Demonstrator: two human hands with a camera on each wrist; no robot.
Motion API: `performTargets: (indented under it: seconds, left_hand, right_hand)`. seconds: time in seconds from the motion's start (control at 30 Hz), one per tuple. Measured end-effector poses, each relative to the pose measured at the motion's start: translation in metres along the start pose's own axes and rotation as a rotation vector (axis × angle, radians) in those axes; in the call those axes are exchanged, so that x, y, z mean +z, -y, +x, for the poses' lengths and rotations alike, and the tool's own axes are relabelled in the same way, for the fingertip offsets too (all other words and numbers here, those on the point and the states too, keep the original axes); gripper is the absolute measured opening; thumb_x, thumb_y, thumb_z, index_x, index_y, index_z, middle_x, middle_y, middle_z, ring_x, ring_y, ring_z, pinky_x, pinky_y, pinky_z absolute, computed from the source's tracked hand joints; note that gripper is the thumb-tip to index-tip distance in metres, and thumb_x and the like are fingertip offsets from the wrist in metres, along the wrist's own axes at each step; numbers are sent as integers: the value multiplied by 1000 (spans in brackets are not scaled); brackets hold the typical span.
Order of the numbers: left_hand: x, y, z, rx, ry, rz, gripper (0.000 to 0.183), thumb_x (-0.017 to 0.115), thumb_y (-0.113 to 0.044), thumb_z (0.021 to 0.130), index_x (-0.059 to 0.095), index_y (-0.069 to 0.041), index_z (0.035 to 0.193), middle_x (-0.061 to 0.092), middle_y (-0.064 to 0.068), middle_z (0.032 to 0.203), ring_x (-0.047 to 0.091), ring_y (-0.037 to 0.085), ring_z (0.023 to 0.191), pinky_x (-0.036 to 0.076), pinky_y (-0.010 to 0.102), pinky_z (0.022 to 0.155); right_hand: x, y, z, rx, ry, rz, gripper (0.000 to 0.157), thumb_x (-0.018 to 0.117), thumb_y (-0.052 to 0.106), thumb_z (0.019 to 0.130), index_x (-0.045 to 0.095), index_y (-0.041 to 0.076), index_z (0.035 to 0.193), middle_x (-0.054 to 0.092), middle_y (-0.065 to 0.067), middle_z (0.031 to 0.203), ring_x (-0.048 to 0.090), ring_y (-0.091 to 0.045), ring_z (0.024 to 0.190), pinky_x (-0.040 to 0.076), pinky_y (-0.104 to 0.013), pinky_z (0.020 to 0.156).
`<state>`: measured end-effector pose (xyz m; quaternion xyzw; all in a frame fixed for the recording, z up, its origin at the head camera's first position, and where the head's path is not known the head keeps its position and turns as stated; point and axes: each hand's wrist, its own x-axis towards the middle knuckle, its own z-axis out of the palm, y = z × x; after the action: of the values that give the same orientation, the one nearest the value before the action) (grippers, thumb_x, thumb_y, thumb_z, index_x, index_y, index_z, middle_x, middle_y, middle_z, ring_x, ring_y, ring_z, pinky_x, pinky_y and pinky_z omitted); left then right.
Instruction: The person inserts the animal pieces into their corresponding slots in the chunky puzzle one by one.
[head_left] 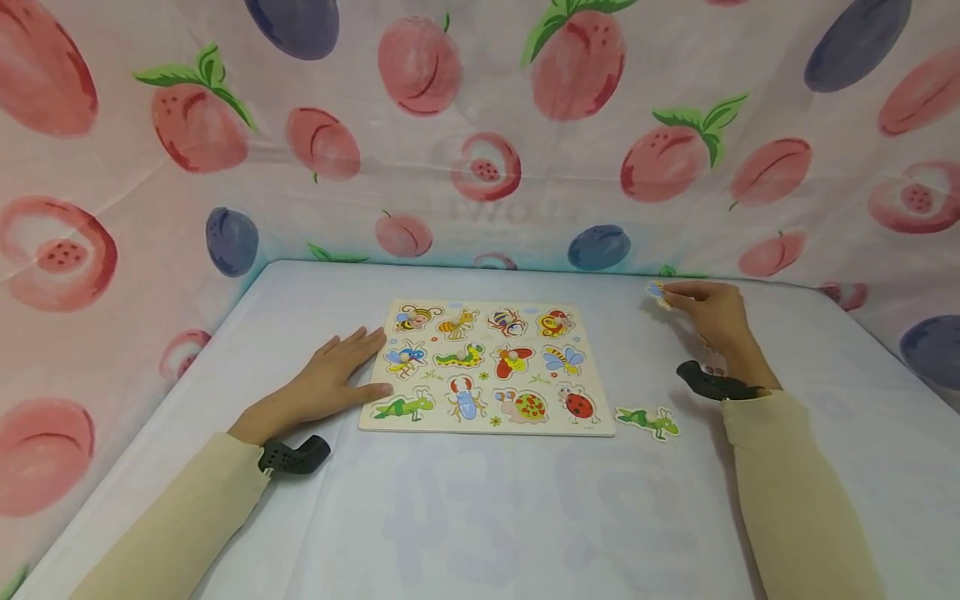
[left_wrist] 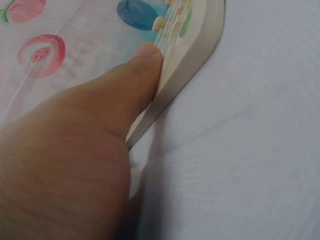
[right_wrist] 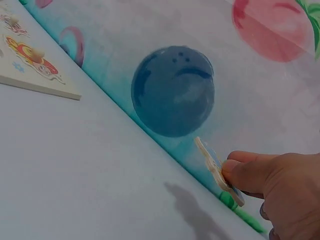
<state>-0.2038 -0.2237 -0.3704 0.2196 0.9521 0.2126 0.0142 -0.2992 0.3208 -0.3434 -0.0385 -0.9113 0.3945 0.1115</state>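
Observation:
A wooden insect puzzle board [head_left: 486,427] lies flat on the table. My left hand [head_left: 322,383] rests at its left edge with fingers spread; the thumb [left_wrist: 142,65] touches the board's edge in the left wrist view. My right hand [head_left: 712,317] pinches a thin blue-winged insect puzzle piece [head_left: 657,293] between thumb and fingers, above the table's far right; in the right wrist view the piece [right_wrist: 215,167] is seen edge-on. Knobbed pieces sit in the board's top row and most of its middle row. A green grasshopper piece [head_left: 649,422] lies beside the lower right corner.
A white cloth [head_left: 480,517] covers the table. Behind it hangs a fruit-print curtain [head_left: 555,158], meeting the table along the back edge. Close to the right wrist a small reddish piece [head_left: 712,360] is partly hidden. Both wrists carry black camera bands.

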Motion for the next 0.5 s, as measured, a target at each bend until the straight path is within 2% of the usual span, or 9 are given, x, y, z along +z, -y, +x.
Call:
performTargets:
  seconds: [0.1, 0.13, 0.2, 0.23, 0.3, 0.4, 0.47, 0.5]
  left_hand:
    - [0, 0, 0, 2, -1, -6, 89, 62, -54, 87, 26, -3, 150, 23, 12, 156, 9, 32, 144, 0, 52, 114]
    - [1, 1, 0, 3, -1, -7, 89, 62, -55, 87, 26, -3, 150, 23, 12, 156, 9, 32, 144, 0, 52, 114]
    - [1, 1, 1, 3, 2, -6, 90, 61, -56, 87, 26, -3, 150, 23, 12, 156, 9, 32, 145, 0, 52, 114]
    - [1, 1, 1, 2, 4, -6, 90, 61, -57, 87, 26, -3, 150, 23, 12, 156, 9, 31, 145, 0, 52, 114]
    - [1, 0, 0, -1, 4, -8, 91, 60, -58, 87, 26, -3, 150, 23, 12, 156, 9, 32, 144, 1, 52, 114]
    - [0, 0, 0, -7, 0, -10, 91, 61, -57, 86, 26, -3, 150, 23, 12, 156, 9, 32, 144, 0, 52, 114]
    - [0, 0, 0, -9, -1, -9, 91, 61, -57, 86, 26, -4, 151, 23, 12, 156, 9, 31, 145, 0, 52, 114]
    - [0, 0, 1, -8, -2, -5, 91, 61, -57, 86, 25, -4, 151, 23, 12, 156, 8, 31, 145, 0, 51, 114]
  right_hand:
    - [3, 9, 1, -38, 6, -2, 46, 62, 42, 92, 67, 7, 122, 59, -15, 127, 51, -24, 103, 44, -31, 74]
    - [4, 12, 1, -48, 10, 2, 46, 62, 42, 92, 67, 6, 122, 58, -16, 128, 50, -25, 109, 43, -33, 81]
    - [6, 20, 0, -73, 17, 3, 45, 64, 40, 91, 68, 6, 120, 59, -16, 127, 48, -27, 115, 41, -37, 85]
    - [7, 23, 0, -94, 20, -6, 44, 65, 39, 91, 68, 6, 119, 61, -16, 122, 49, -28, 111, 41, -37, 81]
    - [8, 31, 0, -148, 17, -42, 40, 66, 37, 90, 70, 6, 116, 64, -16, 101, 50, -28, 94, 40, -34, 67]
    - [10, 41, 0, -229, -1, -88, 33, 68, 34, 90, 73, 8, 110, 53, -9, 68, 39, -24, 68, 29, -31, 50]
    - [11, 46, -1, -258, -12, -96, 31, 69, 33, 89, 74, 9, 108, 44, -6, 59, 35, -23, 62, 24, -32, 45]
    - [11, 48, -2, -259, -11, -90, 30, 69, 33, 89, 74, 9, 107, 47, -3, 61, 35, -22, 64, 25, -31, 46]
